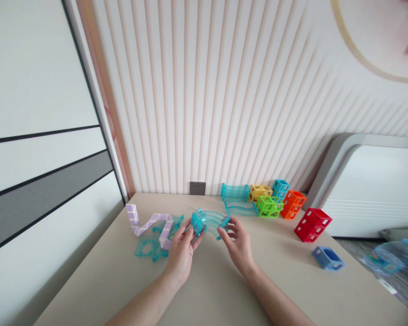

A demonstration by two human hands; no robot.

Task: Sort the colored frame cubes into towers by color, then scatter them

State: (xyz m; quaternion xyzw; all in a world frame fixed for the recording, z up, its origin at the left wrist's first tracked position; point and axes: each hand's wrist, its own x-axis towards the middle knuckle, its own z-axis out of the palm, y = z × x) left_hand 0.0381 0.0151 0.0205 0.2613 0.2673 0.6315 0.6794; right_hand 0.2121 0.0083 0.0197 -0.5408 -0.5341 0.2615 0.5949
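A clear teal curved track piece (213, 220) is held just above the table between my two hands. My left hand (182, 254) grips its left end, where a chunky teal connector (197, 222) shows; I cannot tell whether that is a separate part. My right hand (240, 244) has thumb and fingers around the right end. Just left of my left hand stands a lilac-and-white zigzag folding block toy (152, 220). Beside it lie a flat teal square frame (146, 246) and other teal pieces, partly covered by the zigzag and the hand.
Along the back right are teal straight track pieces (236, 192), a yellow block (259, 192), a green block (269, 206), a blue block (280, 188) and an orange block (293, 204). A red block (313, 225) and a blue frame (328, 258) sit near the right edge. A plastic bottle (391, 257) lies beyond.
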